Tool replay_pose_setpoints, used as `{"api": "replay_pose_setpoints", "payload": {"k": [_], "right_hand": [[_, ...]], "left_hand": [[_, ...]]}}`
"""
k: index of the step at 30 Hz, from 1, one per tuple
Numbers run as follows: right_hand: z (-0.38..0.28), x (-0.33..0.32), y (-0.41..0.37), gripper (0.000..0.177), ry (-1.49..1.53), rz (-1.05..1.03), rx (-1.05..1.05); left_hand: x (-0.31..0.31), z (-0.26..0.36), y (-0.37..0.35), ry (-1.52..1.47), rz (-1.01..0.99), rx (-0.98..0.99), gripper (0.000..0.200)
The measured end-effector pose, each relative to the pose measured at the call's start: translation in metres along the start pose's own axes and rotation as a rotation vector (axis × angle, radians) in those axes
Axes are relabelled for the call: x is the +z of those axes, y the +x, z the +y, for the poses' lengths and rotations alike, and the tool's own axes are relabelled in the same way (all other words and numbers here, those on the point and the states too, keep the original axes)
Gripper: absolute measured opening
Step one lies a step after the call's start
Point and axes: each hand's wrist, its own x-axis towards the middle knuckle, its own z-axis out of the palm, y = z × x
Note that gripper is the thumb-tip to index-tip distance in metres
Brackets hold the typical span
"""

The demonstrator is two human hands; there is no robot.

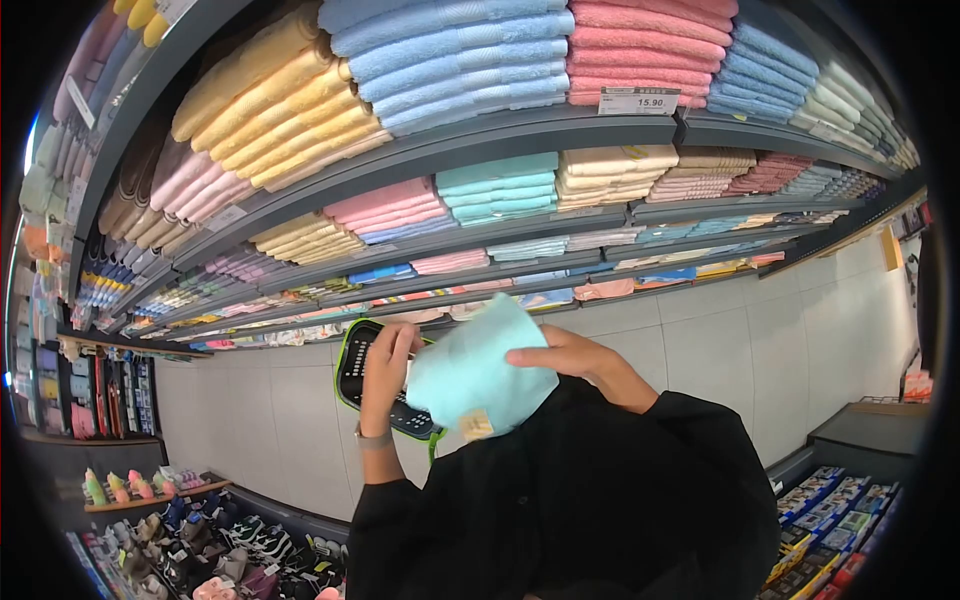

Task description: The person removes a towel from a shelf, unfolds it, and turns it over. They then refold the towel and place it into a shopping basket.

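Note:
A light turquoise folded towel point(485, 360) with a small beige label near its lower corner is held up in front of my chest. My right hand point(565, 355) grips its right side, thumb on top and fingers hidden underneath. At the towel's left edge, my left hand point(393, 348) is closed, its fingers curled in and the tips partly hidden. A band circles my left wrist. Below my left forearm is a black shopping basket point(352, 362) with a bright green rim, partly covered by the arm and the towel.
Shelves point(460, 150) of folded towels in several colours run across the front, with a price tag point(638, 101) on the upper edge. Pale floor tiles point(270, 400) lie beneath. Shoes point(200, 545) fill a display at lower left; packaged goods point(825, 520) stand at lower right.

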Motion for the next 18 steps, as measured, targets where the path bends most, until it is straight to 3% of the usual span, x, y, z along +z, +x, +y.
{"api": "replay_pose_setpoints", "payload": {"k": [4,5,7,10,16,18], "right_hand": [[0.007,-0.006,0.007,0.048,0.231,0.147,-0.061],[0.007,-0.007,0.009,0.048,0.272,0.176,-0.079],[0.005,-0.003,0.013,0.049,0.322,0.203,-0.072],[0.008,-0.002,0.02,0.05,0.365,0.197,-0.061],[0.013,0.0,0.025,0.05,0.332,0.16,-0.026],[0.014,-0.001,0.024,0.05,0.301,0.167,-0.026]], "left_hand": [[0.025,-0.039,-0.029,-0.213,0.091,-0.1,0.043],[0.024,-0.045,-0.035,-0.291,-0.024,-0.298,0.048],[0.043,-0.033,-0.039,-0.683,0.062,-0.332,0.05],[0.05,-0.005,-0.041,-1.019,0.12,-0.282,0.052],[0.028,-0.008,-0.035,-0.87,-0.112,-0.024,0.046],[0.029,0.002,-0.033,-0.769,0.011,-0.055,0.041]]}}
